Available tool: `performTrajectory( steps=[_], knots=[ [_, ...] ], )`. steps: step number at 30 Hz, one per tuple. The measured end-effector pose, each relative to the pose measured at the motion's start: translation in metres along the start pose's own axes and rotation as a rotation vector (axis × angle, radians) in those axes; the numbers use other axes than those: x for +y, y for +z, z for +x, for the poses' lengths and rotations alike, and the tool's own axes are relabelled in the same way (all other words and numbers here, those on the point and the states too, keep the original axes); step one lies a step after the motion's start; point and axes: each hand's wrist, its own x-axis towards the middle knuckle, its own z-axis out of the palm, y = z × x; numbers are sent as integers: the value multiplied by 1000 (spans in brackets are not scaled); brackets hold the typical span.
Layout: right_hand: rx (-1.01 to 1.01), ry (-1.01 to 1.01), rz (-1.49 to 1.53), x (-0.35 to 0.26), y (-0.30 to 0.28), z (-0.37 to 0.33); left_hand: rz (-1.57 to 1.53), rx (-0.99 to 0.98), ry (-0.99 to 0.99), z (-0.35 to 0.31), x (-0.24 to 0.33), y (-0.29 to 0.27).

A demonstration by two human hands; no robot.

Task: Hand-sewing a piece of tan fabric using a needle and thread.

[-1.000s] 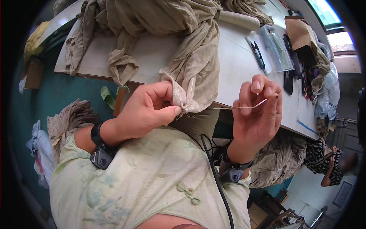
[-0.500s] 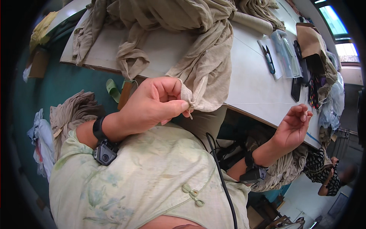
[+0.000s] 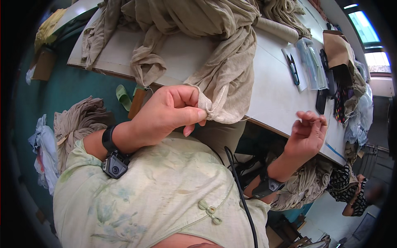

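Beige loose-woven cloth [image 3: 233, 70] hangs over the table's front edge. My left hand [image 3: 167, 110] is closed on a gathered, folded edge of this cloth, pinching it between thumb and fingers. Off to the right, my right hand [image 3: 306, 134] is raised near the table edge with thumb and fingertips pressed together. A fine white thread [image 3: 248, 118] shows faintly beside the cloth's edge; its course toward the right fingertips is hard to follow. Whether a needle is in those fingertips is too small to tell.
On the white table [image 3: 271, 62] lie thread snips [image 3: 293, 70], a clear plastic box [image 3: 311, 62] and a fabric roll [image 3: 276, 29]. Bundled cloth [image 3: 80, 124] is at my left, a green slipper [image 3: 123, 96] on the floor. A black cable [image 3: 242, 194] crosses my front. Another person [image 3: 351, 188] is at far right.
My right hand has moved left, toward the cloth, and turned slightly. The thread, stretched straight between the hands before, has slackened and hardly shows. My left hand keeps its pinch.
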Motion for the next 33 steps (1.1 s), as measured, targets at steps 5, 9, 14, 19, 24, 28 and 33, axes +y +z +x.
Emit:
performTrajectory(
  steps=[5,9,14,19,24,28,33],
  knots=[
    [-540,117,-269,12,61,-56,-52,2,-22,1,-3,0],
    [-756,-112,-576,14,80,-57,-73,-2,-22,1,-3,1],
    [-754,-147,-495,20,76,-63,-152,26,-12,2,-9,2],
    [-574,326,15,3,58,-66,-109,63,123,1,-13,-4],
    [-551,357,134,7,57,-66,-16,64,169,2,-14,-8],
    [-541,400,55,3,75,-60,49,61,300,2,-14,-10],
    [-644,298,-215,8,88,-43,56,46,323,3,3,-2]
  ],
)
